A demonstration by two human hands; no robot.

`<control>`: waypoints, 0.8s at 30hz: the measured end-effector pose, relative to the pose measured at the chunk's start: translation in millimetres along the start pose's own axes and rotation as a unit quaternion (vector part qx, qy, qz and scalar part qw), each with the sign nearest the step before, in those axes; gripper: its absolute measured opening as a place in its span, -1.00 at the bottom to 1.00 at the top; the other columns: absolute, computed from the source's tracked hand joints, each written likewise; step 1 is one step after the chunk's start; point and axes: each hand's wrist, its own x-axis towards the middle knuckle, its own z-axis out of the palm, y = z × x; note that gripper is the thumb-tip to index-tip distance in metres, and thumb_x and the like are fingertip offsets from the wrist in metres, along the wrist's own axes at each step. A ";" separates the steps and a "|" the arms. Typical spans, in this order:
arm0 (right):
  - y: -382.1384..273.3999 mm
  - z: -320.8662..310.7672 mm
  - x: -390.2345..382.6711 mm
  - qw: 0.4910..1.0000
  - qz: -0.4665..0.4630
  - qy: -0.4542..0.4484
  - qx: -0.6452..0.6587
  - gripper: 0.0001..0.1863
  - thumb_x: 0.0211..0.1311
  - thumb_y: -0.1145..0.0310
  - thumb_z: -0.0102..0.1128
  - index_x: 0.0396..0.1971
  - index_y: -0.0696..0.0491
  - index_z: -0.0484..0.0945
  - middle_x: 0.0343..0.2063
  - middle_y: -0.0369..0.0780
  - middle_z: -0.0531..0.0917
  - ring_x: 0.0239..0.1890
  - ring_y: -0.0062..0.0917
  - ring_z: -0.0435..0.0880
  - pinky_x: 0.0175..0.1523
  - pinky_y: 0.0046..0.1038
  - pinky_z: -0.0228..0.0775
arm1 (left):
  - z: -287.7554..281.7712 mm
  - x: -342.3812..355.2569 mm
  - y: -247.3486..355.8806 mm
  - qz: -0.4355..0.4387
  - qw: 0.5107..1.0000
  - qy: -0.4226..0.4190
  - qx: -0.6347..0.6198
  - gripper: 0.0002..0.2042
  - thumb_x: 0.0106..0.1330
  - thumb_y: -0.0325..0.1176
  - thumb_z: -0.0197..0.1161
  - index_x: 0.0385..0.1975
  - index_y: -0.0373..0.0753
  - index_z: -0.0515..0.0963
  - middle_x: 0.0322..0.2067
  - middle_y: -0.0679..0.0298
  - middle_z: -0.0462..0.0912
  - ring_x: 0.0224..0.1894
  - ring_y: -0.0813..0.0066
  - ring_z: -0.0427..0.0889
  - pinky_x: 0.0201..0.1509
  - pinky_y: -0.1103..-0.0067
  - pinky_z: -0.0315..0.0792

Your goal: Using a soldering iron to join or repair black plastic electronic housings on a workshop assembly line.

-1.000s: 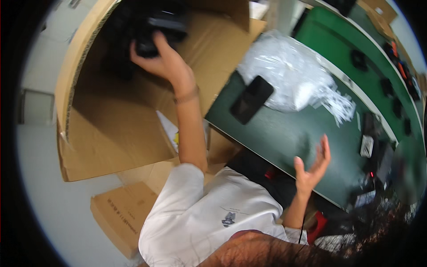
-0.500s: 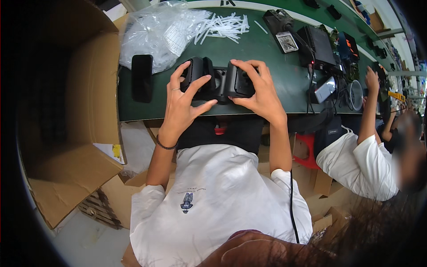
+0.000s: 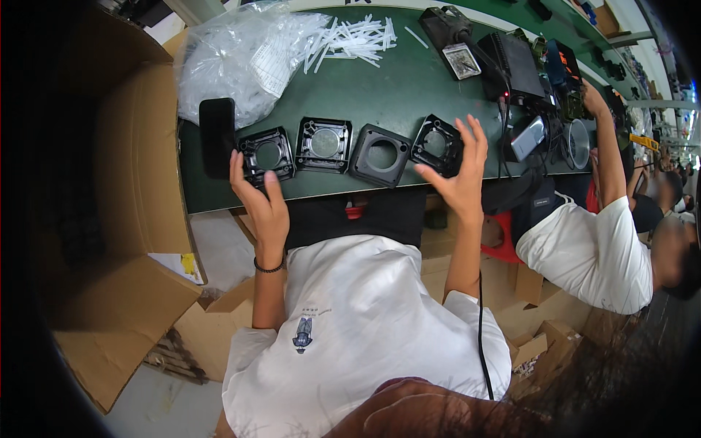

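Observation:
Several square black plastic housings with round holes lie in a row along the near edge of the green table. My left hand (image 3: 261, 206) is open beside the leftmost housing (image 3: 285, 146), its fingertips at that housing's left and lower edges. Next to it, another housing (image 3: 309, 142) shows its ribbed inner side. A third housing (image 3: 380, 133) has its smooth outer face up. My right hand (image 3: 465, 171), fingers spread, is at the right side of the tilted rightmost housing (image 3: 431, 123). Whether either hand touches a housing, I cannot tell.
A black phone (image 3: 217, 135) lies at the left, by a clear plastic bag (image 3: 226, 62). White plastic strips (image 3: 354, 40) are heaped at the back. A black box (image 3: 515, 69) with cables stands right. An open carton (image 3: 139, 168) is at far left; a co-worker (image 3: 584, 244) sits right.
The housings, held stacked between both hands before, now lie spread in a row. My hands have let go and moved apart. The co-worker's arm has reached farther over the table.

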 end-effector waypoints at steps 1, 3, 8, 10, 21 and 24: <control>-11.1 1.5 1.8 0.999 -0.051 -0.004 0.001 0.09 -0.22 0.01 0.71 0.38 0.06 0.37 0.39 -0.04 0.35 0.48 -0.05 0.23 0.51 -0.05 0.05 | -2.8 0.5 3.9 0.029 0.998 -0.010 0.047 -0.44 0.50 -0.41 0.14 0.45 -0.38 0.18 0.48 -0.15 0.13 0.51 -0.10 0.13 0.55 0.14 0.04; -35.8 9.3 6.3 0.986 -0.125 -0.107 -0.002 0.14 -0.25 0.02 0.70 0.44 -0.08 0.33 0.39 -0.02 0.35 0.45 -0.03 0.26 0.49 -0.07 0.06 | -9.0 7.0 12.2 0.053 0.993 -0.036 0.098 -0.44 0.50 -0.38 0.16 0.46 -0.33 0.22 0.50 -0.14 0.11 0.53 -0.10 0.09 0.55 0.15 0.04; -64.5 29.4 35.1 0.950 -0.167 -0.263 -0.024 0.07 -0.23 0.24 0.66 0.45 -0.28 0.37 0.32 -0.03 0.37 0.34 -0.02 0.37 0.43 -0.09 0.19 | -17.9 29.1 23.0 0.139 0.957 -0.198 0.159 -0.32 0.28 -0.22 0.45 0.45 0.15 0.40 0.57 -0.02 -0.05 0.53 -0.21 0.00 0.55 0.01 -0.01; -52.9 20.3 46.0 0.951 -0.131 -0.240 0.143 -0.02 -0.18 0.42 0.60 0.40 -0.25 0.44 0.27 0.00 0.35 0.23 -0.03 0.48 0.33 -0.11 0.39 | -18.9 33.8 22.5 0.143 0.953 -0.209 0.166 -0.33 0.27 -0.21 0.45 0.42 0.28 0.43 0.57 -0.02 -0.04 0.53 -0.23 -0.01 0.55 -0.03 -0.02; -38.3 26.9 30.6 0.973 -0.142 -0.160 -0.086 0.13 -0.20 -0.36 0.51 0.36 0.02 0.38 0.43 0.02 0.31 0.55 0.03 0.09 0.57 0.13 -0.17 | -24.3 28.9 26.3 0.140 0.940 -0.240 0.198 -0.39 0.26 -0.30 0.44 0.36 0.25 0.51 0.56 0.04 0.01 0.54 -0.15 0.00 0.52 0.06 0.05; -29.9 -5.0 23.8 0.979 -0.091 -0.151 -0.104 0.14 -0.20 -0.29 0.55 0.40 -0.02 0.35 0.42 -0.03 0.31 0.51 0.02 0.16 0.55 0.13 -0.12 | -23.4 28.9 24.5 0.140 0.940 -0.238 0.200 -0.38 0.23 -0.27 0.47 0.34 0.27 0.52 0.55 0.04 0.01 0.52 -0.13 0.03 0.50 0.06 0.07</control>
